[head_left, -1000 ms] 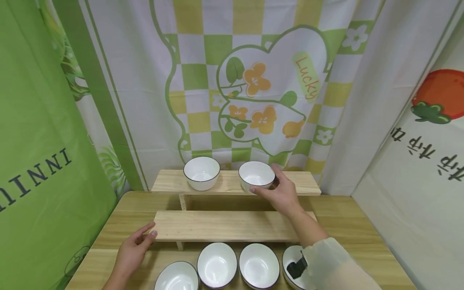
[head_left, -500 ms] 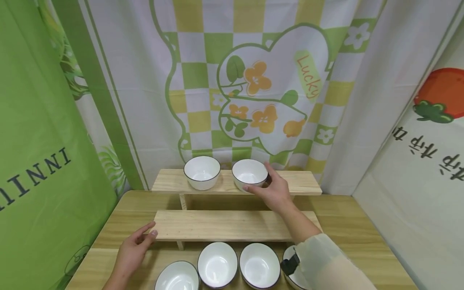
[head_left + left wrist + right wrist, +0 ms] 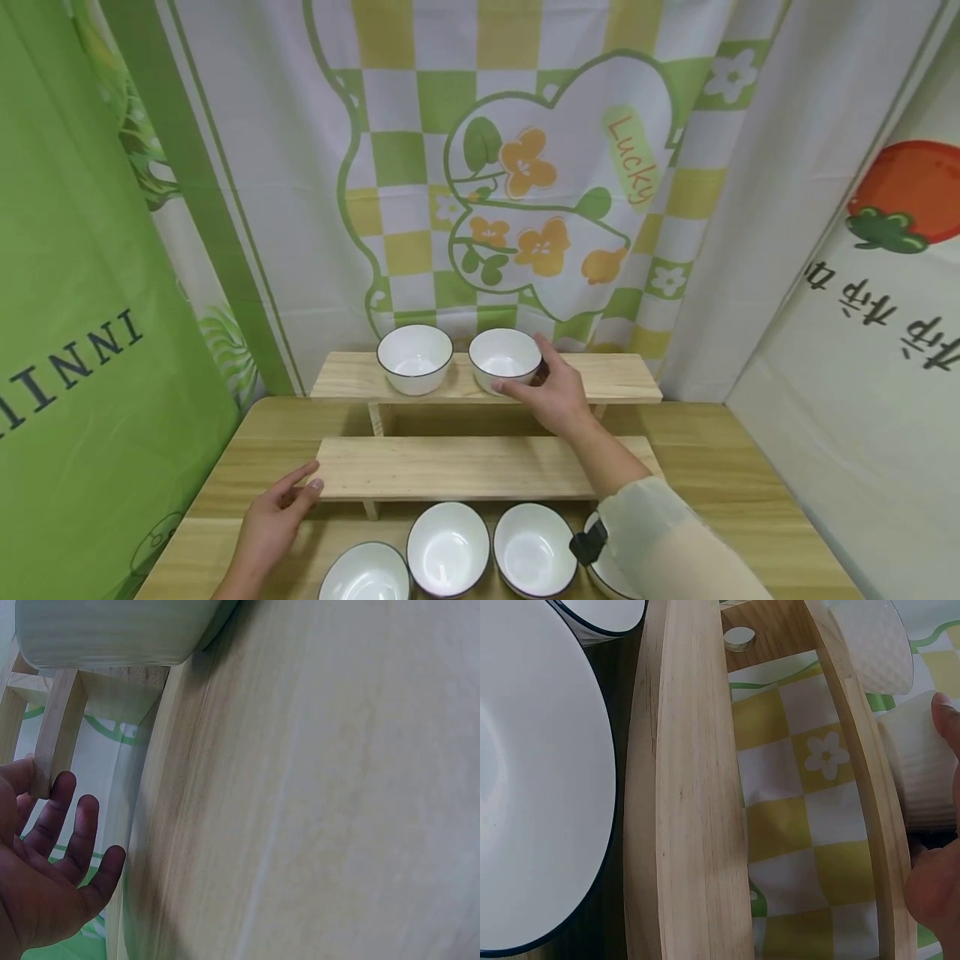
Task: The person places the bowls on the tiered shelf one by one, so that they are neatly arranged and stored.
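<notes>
A white bowl (image 3: 504, 354) with a thin dark rim sits upright on the upper wooden shelf. My right hand (image 3: 561, 398) grips it from the right, thumb at the front and fingers at the far side. Just left of it stands a matching bowl (image 3: 415, 354), a narrow gap between them. In the right wrist view the held bowl (image 3: 921, 769) shows its ribbed side. My left hand (image 3: 272, 523) pinches the left end of the lower wooden shelf (image 3: 480, 468) between thumb and index finger. The left wrist view shows its other fingers (image 3: 81, 836) spread off the wood.
In front of the lower shelf, several like bowls (image 3: 448, 550) stand in a row on the wooden table (image 3: 738, 492). My right forearm partly covers the rightmost bowl (image 3: 596, 575). Patterned curtains (image 3: 420, 167) hang behind and at both sides.
My right hand has moved the bowl leftward along the upper shelf, closer to the other bowl. My left hand has stayed at the lower shelf's end.
</notes>
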Motion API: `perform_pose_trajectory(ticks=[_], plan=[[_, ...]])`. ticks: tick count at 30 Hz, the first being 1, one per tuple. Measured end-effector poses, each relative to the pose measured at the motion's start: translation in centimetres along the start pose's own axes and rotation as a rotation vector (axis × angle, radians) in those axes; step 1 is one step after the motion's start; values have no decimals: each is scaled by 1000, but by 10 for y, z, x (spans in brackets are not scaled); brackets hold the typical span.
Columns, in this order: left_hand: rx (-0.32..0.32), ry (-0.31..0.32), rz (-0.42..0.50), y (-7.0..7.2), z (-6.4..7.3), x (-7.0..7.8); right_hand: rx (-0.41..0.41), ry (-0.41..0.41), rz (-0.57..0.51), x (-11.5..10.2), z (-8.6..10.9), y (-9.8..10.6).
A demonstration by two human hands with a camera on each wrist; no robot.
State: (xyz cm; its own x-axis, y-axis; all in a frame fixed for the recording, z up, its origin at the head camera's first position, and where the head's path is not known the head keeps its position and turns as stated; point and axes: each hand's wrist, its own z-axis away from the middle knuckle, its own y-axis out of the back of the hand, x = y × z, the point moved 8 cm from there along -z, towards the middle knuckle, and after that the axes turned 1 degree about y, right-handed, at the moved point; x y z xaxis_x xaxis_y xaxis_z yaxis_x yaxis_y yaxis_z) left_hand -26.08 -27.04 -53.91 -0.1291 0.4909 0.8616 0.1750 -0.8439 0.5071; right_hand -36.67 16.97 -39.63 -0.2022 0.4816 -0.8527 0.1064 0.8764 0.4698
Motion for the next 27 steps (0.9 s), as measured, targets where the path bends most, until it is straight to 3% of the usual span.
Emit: perform_pose_trajectory(ticks=[16,21,27], plan=[[9,-15,2,1,1,-1,-36,22,74,-4,0,-3],[7,-20,0,0,0,1,-47,30,38,-2,2,1],[7,-25,-9,0,0,2,-35,34,-77,0,7,7]])
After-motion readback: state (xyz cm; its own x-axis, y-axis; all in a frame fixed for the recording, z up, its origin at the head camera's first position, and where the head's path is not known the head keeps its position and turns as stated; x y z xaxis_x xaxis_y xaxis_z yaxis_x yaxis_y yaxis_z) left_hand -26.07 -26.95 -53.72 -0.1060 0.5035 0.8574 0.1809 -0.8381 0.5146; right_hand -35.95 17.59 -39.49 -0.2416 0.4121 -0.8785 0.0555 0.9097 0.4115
